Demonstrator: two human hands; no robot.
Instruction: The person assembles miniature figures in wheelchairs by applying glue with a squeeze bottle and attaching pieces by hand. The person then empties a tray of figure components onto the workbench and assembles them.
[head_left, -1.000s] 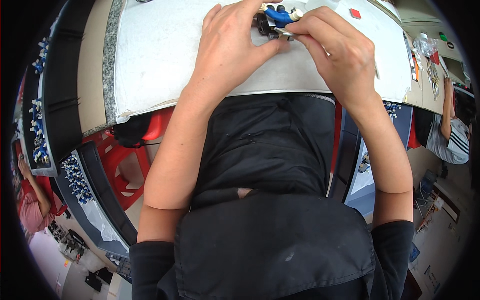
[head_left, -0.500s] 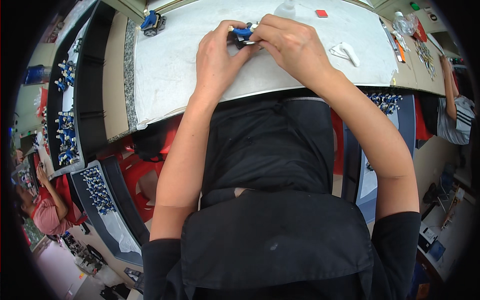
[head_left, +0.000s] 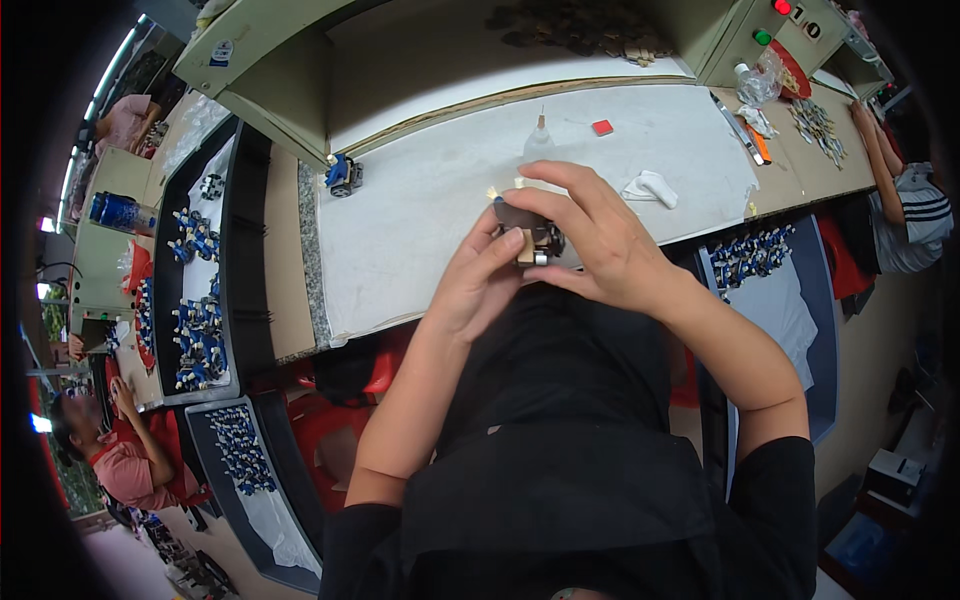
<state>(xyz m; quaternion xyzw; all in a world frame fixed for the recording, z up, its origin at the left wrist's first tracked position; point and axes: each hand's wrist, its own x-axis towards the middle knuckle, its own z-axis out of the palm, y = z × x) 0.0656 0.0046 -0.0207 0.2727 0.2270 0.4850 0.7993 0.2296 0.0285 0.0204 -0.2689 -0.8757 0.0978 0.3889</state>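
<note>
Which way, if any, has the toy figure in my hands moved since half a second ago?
Yes: the toy figure has moved toward you, appearing closer to the near edge of the white mat.

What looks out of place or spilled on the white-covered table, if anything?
No spill is visible. One blue-and-black toy sits alone at the far left corner of the white cover, apart from similar toys in the black tray; slightly odd, perhaps deliberate.

1 small red square [head_left: 601,128] lies on a white sheet [head_left: 420,190], near a clear bottle [head_left: 537,147]
</note>
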